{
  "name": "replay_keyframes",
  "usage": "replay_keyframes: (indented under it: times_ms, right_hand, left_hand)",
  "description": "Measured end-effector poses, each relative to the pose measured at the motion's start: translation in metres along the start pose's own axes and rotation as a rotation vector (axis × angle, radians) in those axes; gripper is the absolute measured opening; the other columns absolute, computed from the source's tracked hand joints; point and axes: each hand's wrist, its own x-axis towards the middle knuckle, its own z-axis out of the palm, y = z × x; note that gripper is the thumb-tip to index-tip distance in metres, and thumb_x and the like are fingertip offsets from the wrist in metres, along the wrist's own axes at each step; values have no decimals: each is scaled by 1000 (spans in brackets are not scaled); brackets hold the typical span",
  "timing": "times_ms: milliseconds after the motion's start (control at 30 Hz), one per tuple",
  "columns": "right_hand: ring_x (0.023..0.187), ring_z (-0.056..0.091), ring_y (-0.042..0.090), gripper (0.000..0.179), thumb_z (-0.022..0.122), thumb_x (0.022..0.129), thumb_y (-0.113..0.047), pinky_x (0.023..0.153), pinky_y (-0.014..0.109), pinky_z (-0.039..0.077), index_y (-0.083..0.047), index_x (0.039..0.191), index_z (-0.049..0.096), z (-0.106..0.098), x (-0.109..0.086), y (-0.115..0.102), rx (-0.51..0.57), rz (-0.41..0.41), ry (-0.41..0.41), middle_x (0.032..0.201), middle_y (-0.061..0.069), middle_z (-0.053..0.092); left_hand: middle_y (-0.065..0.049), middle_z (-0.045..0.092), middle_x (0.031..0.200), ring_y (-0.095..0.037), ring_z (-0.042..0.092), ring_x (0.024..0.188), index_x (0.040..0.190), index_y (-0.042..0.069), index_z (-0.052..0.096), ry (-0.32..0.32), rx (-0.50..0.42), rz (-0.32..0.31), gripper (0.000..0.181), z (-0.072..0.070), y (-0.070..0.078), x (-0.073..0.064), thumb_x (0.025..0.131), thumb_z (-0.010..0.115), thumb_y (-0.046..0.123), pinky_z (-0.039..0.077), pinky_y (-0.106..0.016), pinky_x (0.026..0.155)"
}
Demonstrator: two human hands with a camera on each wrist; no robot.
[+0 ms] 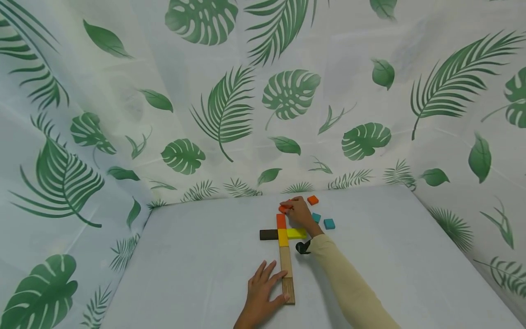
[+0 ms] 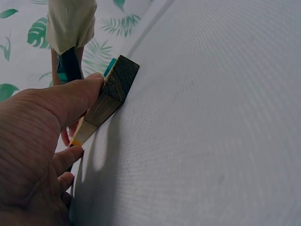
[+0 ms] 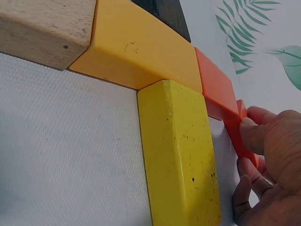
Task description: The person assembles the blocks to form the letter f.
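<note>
The left hand [image 1: 262, 292] is held with fingers spread, nothing gripped; the dark wooden block [image 1: 288, 291] is touched by its thumb, the pale wooden block [image 1: 285, 261] by its forefinger. Beyond the far end of the row of blocks [image 1: 283, 238], a red block [image 3: 241, 139] is pinched by the right hand [image 1: 301, 213], its sleeved forearm [image 1: 351, 281] stretched forward.

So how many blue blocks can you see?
2. One blue block is beside the right hand, partly hidden; the other blue block lies farther right. More might hide behind the hand.
</note>
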Motion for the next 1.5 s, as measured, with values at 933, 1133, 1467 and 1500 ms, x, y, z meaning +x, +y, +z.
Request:
replay_keyframes:
  times_ms: [933, 1133, 1467, 1500]
  right_hand:
    - [123, 45, 42, 30, 62, 94, -10, 103, 55, 42, -17, 122, 70, -4, -7, -3, 25, -20, -2, 136, 26, 47]
    - [122, 45, 42, 30, 62, 95, -10, 102, 54, 43, -17, 123, 70, -4, -6, -3, 23, -15, -8, 137, 26, 46]
    - [121, 47, 40, 31, 61, 96, -11, 103, 53, 43, -18, 125, 68, 0, -2, 2, 36, -4, -13, 137, 24, 47]
    - [120, 48, 40, 32, 61, 95, -10, 103, 53, 43, -18, 125, 68, 1, -1, 2, 37, -7, -13, 138, 24, 47]
  left_hand:
    - [-7, 38, 156, -39, 25, 145, 138, 35, 54, 44, 34, 50, 55, -1, 1, -3, 88, 62, 58, 29, -64, 101]
    - [-7, 38, 155, -39, 26, 144, 138, 35, 54, 51, 45, 58, 55, -1, 1, -2, 88, 61, 58, 30, -64, 100]
    - [-6, 38, 156, -39, 25, 145, 138, 36, 53, 41, 49, 46, 56, -1, 0, -1, 88, 60, 60, 29, -65, 101]
    - [-6, 38, 156, -39, 25, 145, 138, 36, 53, 41, 42, 44, 56, -1, 0, -2, 88, 60, 60, 29, -65, 101]
